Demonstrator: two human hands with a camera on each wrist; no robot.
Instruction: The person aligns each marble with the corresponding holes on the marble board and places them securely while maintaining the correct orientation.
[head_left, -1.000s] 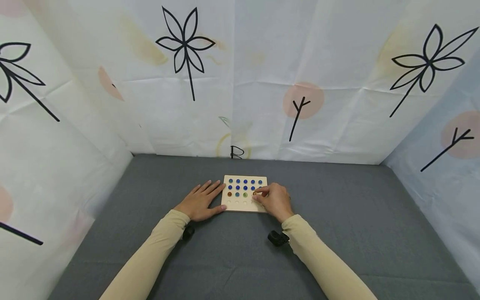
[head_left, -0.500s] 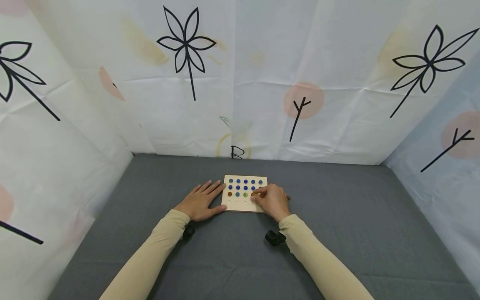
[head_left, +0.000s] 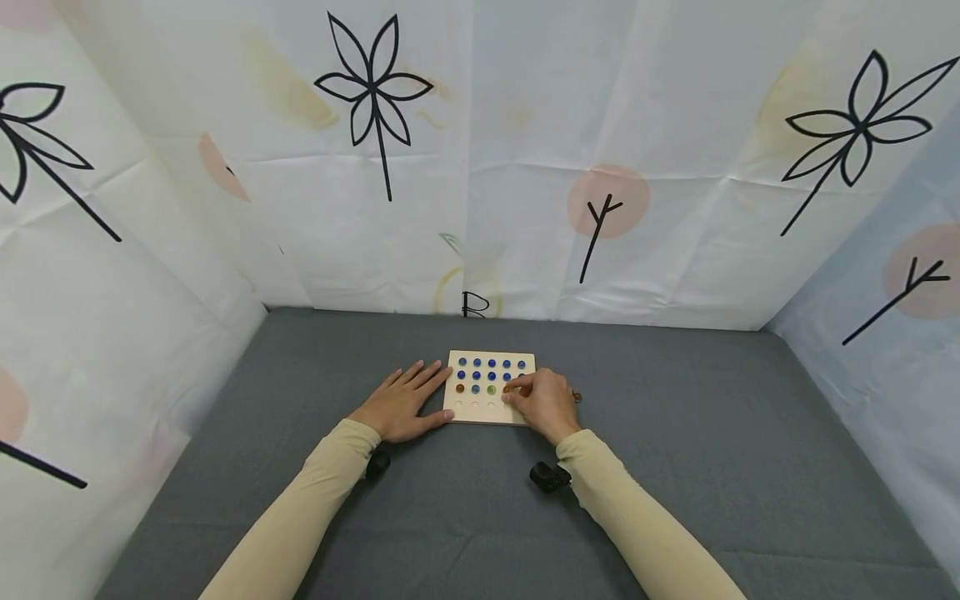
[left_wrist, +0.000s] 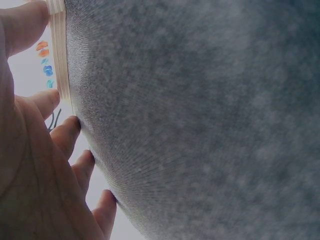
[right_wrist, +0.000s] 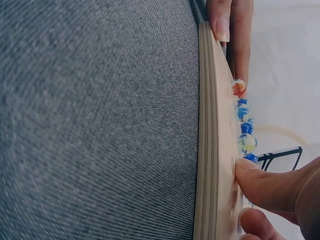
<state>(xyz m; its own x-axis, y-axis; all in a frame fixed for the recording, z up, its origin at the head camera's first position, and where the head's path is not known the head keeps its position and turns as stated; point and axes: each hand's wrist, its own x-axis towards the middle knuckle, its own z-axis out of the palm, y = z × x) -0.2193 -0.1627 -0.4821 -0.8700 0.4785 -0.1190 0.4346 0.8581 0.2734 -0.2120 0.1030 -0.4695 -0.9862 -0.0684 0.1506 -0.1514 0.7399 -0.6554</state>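
Note:
A pale wooden board point(head_left: 482, 414) with rows of round hollows lies on the grey cloth. Blue marbles point(head_left: 476, 376) sit in its two far rows. The row nearer me holds an orange marble point(head_left: 460, 388), a blue one and a green marble point(head_left: 491, 389). Spread flat at the board's left side, my left hand point(head_left: 401, 404) touches its edge with thumb and index finger. My right hand point(head_left: 549, 407) pinches an amber marble point(head_left: 506, 389) at the fourth hollow of that row. In the right wrist view the thumb point(right_wrist: 267, 185) hides this marble.
Another amber marble point(head_left: 577, 397) shows just right of my right hand; whether it is held or on the cloth I cannot tell. Hollows without marbles line the board's near row. White patterned fabric walls point(head_left: 517, 242) stand behind and beside the table point(head_left: 465, 500).
My right hand has shifted slightly left and lowered toward the board with the amber marble, then stayed there. The second amber marble has come into clearer view. My left hand has stayed still.

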